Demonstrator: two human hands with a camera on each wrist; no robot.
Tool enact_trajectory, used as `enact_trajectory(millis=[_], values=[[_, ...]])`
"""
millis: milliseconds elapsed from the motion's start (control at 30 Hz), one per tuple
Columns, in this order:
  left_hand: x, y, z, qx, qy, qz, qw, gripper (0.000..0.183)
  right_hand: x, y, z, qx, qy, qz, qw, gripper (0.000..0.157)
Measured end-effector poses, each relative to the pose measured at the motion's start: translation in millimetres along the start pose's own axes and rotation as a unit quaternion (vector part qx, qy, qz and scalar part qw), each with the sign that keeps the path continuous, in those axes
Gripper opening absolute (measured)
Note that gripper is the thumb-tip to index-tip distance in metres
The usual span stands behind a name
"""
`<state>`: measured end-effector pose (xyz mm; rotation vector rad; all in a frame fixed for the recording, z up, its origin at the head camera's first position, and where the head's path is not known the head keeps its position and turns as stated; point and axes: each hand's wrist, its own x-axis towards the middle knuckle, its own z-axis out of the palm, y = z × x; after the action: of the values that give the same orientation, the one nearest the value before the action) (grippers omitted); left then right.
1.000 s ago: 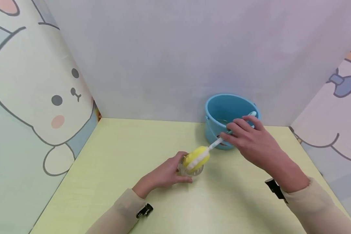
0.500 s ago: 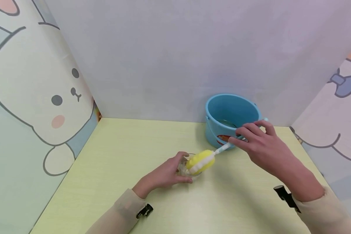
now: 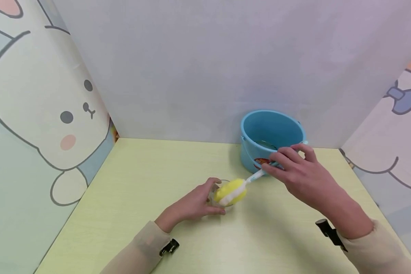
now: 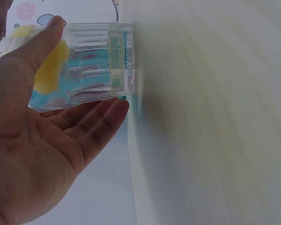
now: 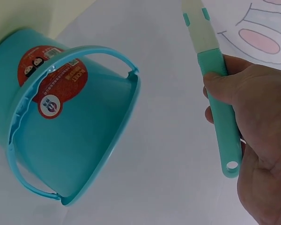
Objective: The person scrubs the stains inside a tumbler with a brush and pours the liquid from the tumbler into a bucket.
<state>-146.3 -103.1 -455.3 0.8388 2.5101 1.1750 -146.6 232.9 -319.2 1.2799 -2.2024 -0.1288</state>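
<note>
Head view is showing your hands working apart, each one gripping its own thing: your left hand [image 3: 193, 201] is holding a clear tumbler [image 4: 96, 65] between thumb and fingers, while your right hand [image 3: 303, 179] is pinching a sponge brush [image 3: 255, 176] by its green handle [image 5: 224, 117]. The tumbler is apparently standing on the pale table [image 3: 140, 175], and the brush is slanting down to it, its yellow sponge head [image 3: 231, 192] sitting at the mouth; your left hand is partly hiding how deep it is reaching. Beyond your right hand, the blue bucket [image 3: 251, 150] is standing near the back edge of the table.

With the tumbler you are probably handling something fairly light and stiff, maybe fragile and slippery if wet; the pictures are not settling whether it is glass or plastic. Your thumb-and-fingers hold is suiting it, as the ridged wall is likely giving some grip. With the brush you are likely steering a light, firm stick with a soft, squashy end, so the green handle, where you are holding it, is offering the best purchase
</note>
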Motion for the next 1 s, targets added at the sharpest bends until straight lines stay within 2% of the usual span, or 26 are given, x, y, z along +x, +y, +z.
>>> enact_trajectory(millis=[133, 267, 467, 700, 1000], values=[[-0.1, 0.3, 0.0, 0.004, 0.0, 0.001, 1.0, 0.089, 3, -4, 5.3, -0.016, 0.001, 0.001, 1.0, 0.05], [0.0, 1.1, 0.1, 0.0, -0.001, 0.001, 1.0, 0.087, 7, -7, 10.5, -0.041, 0.001, 0.007, 0.999, 0.063], [0.0, 1.4, 0.4, -0.005, 0.0, 0.0, 1.0, 0.087, 10, -6, 15.2, -0.056, -0.004, 0.017, 0.998, 0.062], [-0.5, 2.9, -0.2, -0.002, 0.001, -0.001, 1.0, 0.087, 6, 2, 20.3, -0.055, -0.016, 0.031, 0.998, 0.063], [-1.9, 3.8, -1.3, 0.002, -0.004, -0.013, 0.9999, 0.089, -2, 7, 24.0, -0.028, -0.034, 0.046, 0.998, 0.063]])
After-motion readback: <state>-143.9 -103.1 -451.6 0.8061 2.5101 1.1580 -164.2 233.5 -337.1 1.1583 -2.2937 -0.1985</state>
